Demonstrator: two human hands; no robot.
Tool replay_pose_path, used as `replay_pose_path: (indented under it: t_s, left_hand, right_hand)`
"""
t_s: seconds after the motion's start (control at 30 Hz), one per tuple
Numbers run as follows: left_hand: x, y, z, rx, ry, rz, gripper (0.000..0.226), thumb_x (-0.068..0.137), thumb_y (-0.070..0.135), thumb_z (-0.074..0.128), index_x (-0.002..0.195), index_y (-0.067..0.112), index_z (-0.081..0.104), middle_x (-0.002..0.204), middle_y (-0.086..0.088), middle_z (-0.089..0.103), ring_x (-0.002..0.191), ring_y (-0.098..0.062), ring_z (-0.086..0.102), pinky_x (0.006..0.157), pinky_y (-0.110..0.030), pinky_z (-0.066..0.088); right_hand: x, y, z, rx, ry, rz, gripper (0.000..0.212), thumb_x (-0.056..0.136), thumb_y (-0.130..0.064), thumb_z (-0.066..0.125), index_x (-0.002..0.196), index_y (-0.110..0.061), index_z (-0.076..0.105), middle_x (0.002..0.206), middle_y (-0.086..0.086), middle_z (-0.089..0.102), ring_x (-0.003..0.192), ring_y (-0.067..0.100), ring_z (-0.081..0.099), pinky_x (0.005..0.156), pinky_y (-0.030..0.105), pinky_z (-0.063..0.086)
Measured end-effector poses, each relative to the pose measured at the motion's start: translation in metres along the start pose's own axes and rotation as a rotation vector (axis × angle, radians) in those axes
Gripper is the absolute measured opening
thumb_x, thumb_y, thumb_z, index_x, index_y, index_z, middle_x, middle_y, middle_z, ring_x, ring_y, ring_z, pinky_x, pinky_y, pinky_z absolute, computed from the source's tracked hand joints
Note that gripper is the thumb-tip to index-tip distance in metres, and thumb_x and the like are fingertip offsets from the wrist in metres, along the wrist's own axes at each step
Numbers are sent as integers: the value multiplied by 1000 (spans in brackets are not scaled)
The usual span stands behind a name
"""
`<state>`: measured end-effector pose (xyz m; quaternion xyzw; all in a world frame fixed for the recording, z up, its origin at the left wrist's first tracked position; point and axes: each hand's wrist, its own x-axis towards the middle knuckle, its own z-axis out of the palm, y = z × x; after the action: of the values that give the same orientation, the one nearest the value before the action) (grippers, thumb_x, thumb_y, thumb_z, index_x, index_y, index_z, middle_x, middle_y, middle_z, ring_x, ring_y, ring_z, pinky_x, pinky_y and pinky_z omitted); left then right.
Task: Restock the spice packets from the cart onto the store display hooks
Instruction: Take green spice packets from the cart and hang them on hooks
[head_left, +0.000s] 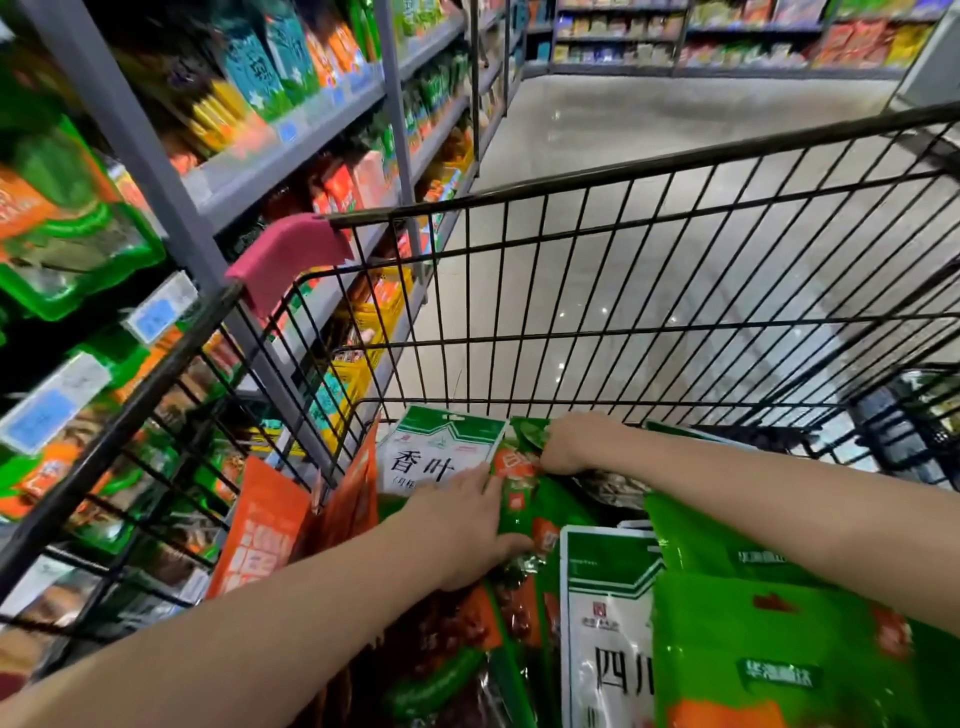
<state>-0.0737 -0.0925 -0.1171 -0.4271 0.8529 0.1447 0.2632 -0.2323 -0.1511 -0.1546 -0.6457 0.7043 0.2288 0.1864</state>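
Nearest the camera, two bare forearms reach from the lower edge into the wire cart (623, 312); elbows and sleeves are cut off.

- **Near packets:** The heap at lower right is cropped by the frame. A white packet (608, 623) shows only the characters 四川. The white lettering on the green packets (779, 675) beside it is too blurred to read.
- **Left hand (467, 525):** It grips the green spice packet (524, 499) from the side, thumb below and fingers curled over its edge.
- **Right hand (571, 444):** It is closed over the same packet's upper end, with the fingertips hidden behind the knuckles. The packet lies in the cart between the two hands. Its orange label is partly covered and not legible.
- **Other packets:** Just left of it a white-and-green packet (441, 452) reads 香叶; the smaller line beneath is half hidden by the left hand. An orange packet (260, 525) leans against the cart's left wall, its print distorted.
- **Cart corner:** A pink corner guard (285, 254) caps the rim.
- **Surroundings:** Grey shelves (311, 130) on the left carry blue price tags (156, 312), unreadable. Beyond the glossy floor (675, 130), far shelving (727, 36) is a blur of colour.
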Motion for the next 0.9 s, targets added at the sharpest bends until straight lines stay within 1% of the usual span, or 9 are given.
replay_pose_path:
  t_s: [0.07,0.17,0.37,0.43,0.53,0.6,0.67,0.83,0.9]
  left_hand:
    - [0,0,-2,-7,-34,-27,80,96,62,27,154,12,5,162,-6,6,147,-25,15,116,-50,23]
    - [1,-2,-3,-38,-68,-67,81,95,63,29,154,12,10,160,-6,14,145,-25,21,114,-49,26]
    - [1,-5,-3,-57,-81,-94,80,94,64,29,153,12,13,160,-7,16,144,-26,24,113,-50,27]
    - [1,-5,-3,-59,-79,-94,80,94,65,29,153,13,13,160,-6,16,144,-25,23,113,-50,27]
    - [2,-5,-3,-62,-76,-90,81,94,65,28,153,13,12,160,-6,15,145,-25,22,114,-49,27]
    - [2,-5,-3,-61,-79,-90,81,94,65,28,154,12,12,160,-6,14,145,-25,21,114,-49,27]
    - [2,-5,-2,-62,-75,-87,82,94,66,28,153,12,12,160,-6,15,145,-25,22,114,-49,28]
    - [3,-5,-1,-76,-60,-80,81,93,66,30,153,13,16,159,-6,19,143,-26,26,113,-49,29]
    - [4,-4,-1,-84,-57,-80,81,93,66,30,152,13,17,159,-6,20,142,-26,27,113,-49,30]
  right_hand:
    - [-1,-8,1,16,-39,16,61,89,-63,45,117,-11,61,112,6,62,102,25,59,90,35,49]
    - [2,-21,7,55,-140,41,94,74,-86,36,126,-11,57,123,10,60,110,29,59,95,37,48]
    - [14,-29,10,45,-228,10,101,71,-89,36,134,-11,50,134,14,54,120,33,52,107,46,38]
    - [12,-29,11,44,-221,10,95,75,-84,40,135,-11,49,135,13,53,121,33,52,107,45,39]
    - [7,-25,5,74,-280,-43,67,90,-62,46,133,-10,51,128,11,57,115,27,56,100,35,45]
    - [5,-18,-3,124,-332,-57,39,94,-41,51,116,-9,59,102,7,61,88,21,60,77,26,48]
    - [3,-9,-11,121,-236,-49,18,92,-29,51,94,-12,57,83,4,55,73,18,53,60,23,41]
    - [-2,11,-30,5,-28,28,38,91,-29,51,121,-7,57,114,11,58,99,24,56,83,29,48]
    - [-3,19,-30,-76,29,60,39,88,-29,56,121,-8,57,104,8,56,96,24,57,81,31,49]
